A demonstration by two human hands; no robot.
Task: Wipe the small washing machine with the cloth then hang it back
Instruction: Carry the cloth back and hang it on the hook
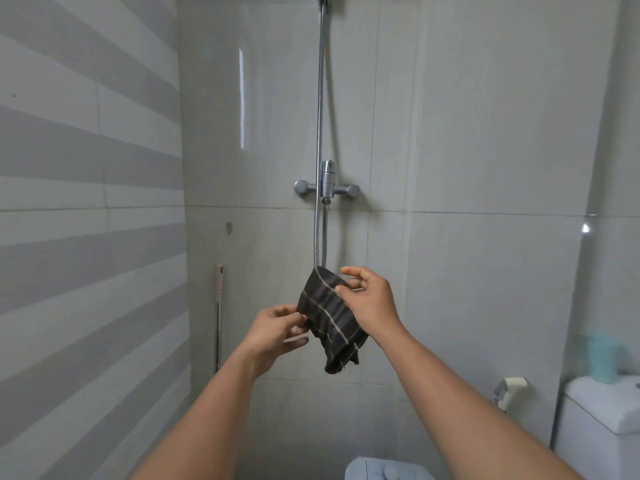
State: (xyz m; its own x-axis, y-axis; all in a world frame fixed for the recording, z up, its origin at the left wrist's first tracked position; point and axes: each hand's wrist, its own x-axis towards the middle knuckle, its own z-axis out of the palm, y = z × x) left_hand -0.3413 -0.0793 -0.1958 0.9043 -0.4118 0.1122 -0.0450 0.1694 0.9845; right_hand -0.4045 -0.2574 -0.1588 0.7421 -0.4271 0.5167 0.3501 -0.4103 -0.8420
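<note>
A dark checked cloth (330,320) with thin pale lines hangs in front of the tiled wall, below the loop of the shower hose (320,237). My right hand (370,301) pinches its upper right edge. My left hand (277,329) grips its left edge lower down. The cloth's bottom corner dangles free. At the bottom edge of the view, only the pale blue-grey top of the small washing machine (384,471) shows, directly below my hands.
A chrome shower mixer (327,188) sits on the wall above the cloth. A small wall hook (229,227) and a mop handle (219,306) are at the left. A white toilet tank (602,407) with a teal cup (604,358) and a bidet sprayer (507,391) stand at the right.
</note>
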